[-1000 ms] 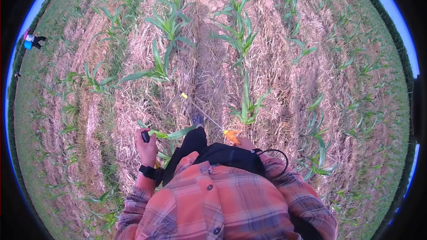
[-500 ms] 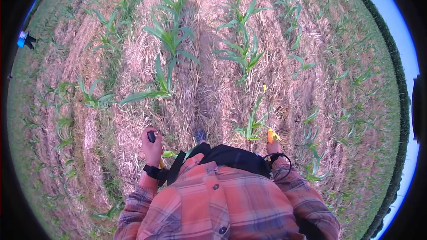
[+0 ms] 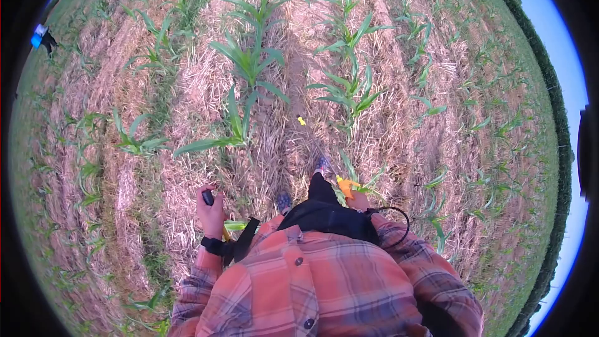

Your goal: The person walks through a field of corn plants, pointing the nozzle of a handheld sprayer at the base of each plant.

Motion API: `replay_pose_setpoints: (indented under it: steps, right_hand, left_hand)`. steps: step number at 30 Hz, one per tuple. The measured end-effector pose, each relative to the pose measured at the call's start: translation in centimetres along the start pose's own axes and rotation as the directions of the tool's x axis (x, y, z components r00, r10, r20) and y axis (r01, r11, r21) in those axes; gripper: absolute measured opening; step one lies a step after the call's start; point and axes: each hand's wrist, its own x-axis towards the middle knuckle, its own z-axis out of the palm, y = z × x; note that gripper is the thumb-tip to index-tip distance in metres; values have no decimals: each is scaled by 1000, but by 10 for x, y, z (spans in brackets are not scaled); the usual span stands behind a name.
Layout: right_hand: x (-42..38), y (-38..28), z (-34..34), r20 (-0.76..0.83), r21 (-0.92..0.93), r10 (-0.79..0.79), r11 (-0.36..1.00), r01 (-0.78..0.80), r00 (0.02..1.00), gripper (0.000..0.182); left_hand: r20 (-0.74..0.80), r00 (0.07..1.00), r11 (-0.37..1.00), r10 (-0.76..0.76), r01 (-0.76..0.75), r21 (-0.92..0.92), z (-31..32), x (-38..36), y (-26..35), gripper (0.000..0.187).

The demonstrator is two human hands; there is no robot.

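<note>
My right hand (image 3: 359, 200) is closed round the orange trigger handle (image 3: 347, 185) of a spray wand, in front of my right hip. Its thin rod runs forward and left to a yellow nozzle (image 3: 301, 121), which hangs over the straw between two maize rows. A black hose (image 3: 399, 211) loops beside my right wrist. My left hand (image 3: 210, 213) is closed round a black grip (image 3: 208, 197), low on the left; what the grip belongs to is mostly hidden. Young maize plants (image 3: 251, 62) stand ahead, one leafy plant (image 3: 353, 97) to the right of the nozzle.
Dry straw (image 3: 206, 93) covers the ground between the maize rows. My shoes (image 3: 284, 201) are on the straw, the right one ahead. Another person (image 3: 43, 39) is far off at the left. A line of trees (image 3: 549, 75) edges the field at right.
My right hand has moved left and inward, and the nozzle has swung left from the right-hand row to the gap between rows. My right foot has come forward into view.
</note>
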Motion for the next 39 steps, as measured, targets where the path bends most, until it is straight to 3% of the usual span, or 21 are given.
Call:
replay_pose_setpoints:
  steps: [3, 4, 6, 7, 10, 11, 14, 15, 16, 18, 20, 21, 22, 24, 27, 30, 33, 36, 39]
  right_hand:
    - [11, -35, -12, 114, 0, -139, 990, 140, 984, 34]
    - [24, -28, -3, 112, 4, -144, 990, 144, 983, 34]
    - [63, -10, 22, 171, 108, -315, 948, 300, 934, 37]
    - [74, -14, 22, 235, 68, -340, 940, 334, 911, 38]
    - [97, -24, 11, 230, 206, -356, 927, 312, 906, 39]
    - [108, -29, 5, 340, 114, -252, 967, 226, 906, 35]
    - [107, -57, -45, 300, -18, -150, 986, 163, 942, 38]
    - [124, -37, -38, 171, 111, -293, 954, 278, 941, 34]
    - [132, -31, -46, 167, 115, -290, 955, 273, 942, 34]
    - [145, -22, -61, 43, 50, -92, 995, 90, 995, 31]
    - [150, -27, -95, 32, 20, -53, 998, 53, 998, 28]
    - [155, -22, -104, -80, 43, -9, 999, 12, 997, 27]
    - [161, -15, -113, -190, 69, 39, 997, -26, 981, 27]
    - [173, -2, -130, -232, 56, 65, 997, -53, 971, 26]
    - [188, 24, -148, -388, 185, 274, 958, -217, 880, 27]
    - [200, 48, -167, -407, 194, 389, 921, -338, 826, 30]
    - [204, 57, -181, -427, 246, 419, 906, -343, 801, 31]
    - [216, 58, -184, -359, 276, 520, 852, -444, 775, 31]
    - [230, 37, -187, -381, 195, 447, 894, -402, 809, 28]
  left_hand:
    - [-86, 996, 1000, 21, -19, 15, 0, 6, 9, 18]
    - [-87, 996, 1000, 26, -25, 19, -1, 9, 12, 18]
    - [-114, 992, 999, 52, -50, 17, 1, 16, 18, 18]
    - [-144, 987, 998, 70, -70, 6, 5, 18, 26, 18]
    - [-174, 980, 994, 100, -92, 56, 11, 32, 33, 19]
    - [-173, 979, 994, 104, -95, 61, 15, 36, 35, 19]
    - [-198, 974, 993, 114, -104, 61, 36, 52, 45, 20]
    - [-184, 974, 984, 135, -110, 139, 43, 59, 48, 20]
    - [-177, 975, 984, 137, -112, 141, 53, 66, 51, 20]
    - [-150, 985, 995, 90, -83, 48, 73, 79, 54, 20]
    - [-123, 982, 988, 141, -131, 84, 89, 95, 54, 20]
    - [-114, 987, 991, 112, -102, 91, 99, 100, 60, 20]
    - [-105, 991, 993, 83, -73, 97, 109, 106, 62, 20]
    - [-53, 993, 990, 104, -98, 99, 127, 121, 65, 20]
    - [-12, 994, 984, 109, -107, 141, 162, 139, 75, 20]
    - [23, 993, 987, 114, -116, 109, 188, 158, 72, 19]
    - [43, 994, 987, 102, -106, 118, 203, 172, 69, 20]
    - [51, 994, 987, 92, -98, 130, 212, 184, 76, 20]
    - [50, 994, 985, 94, -100, 141, 228, 206, 81, 20]
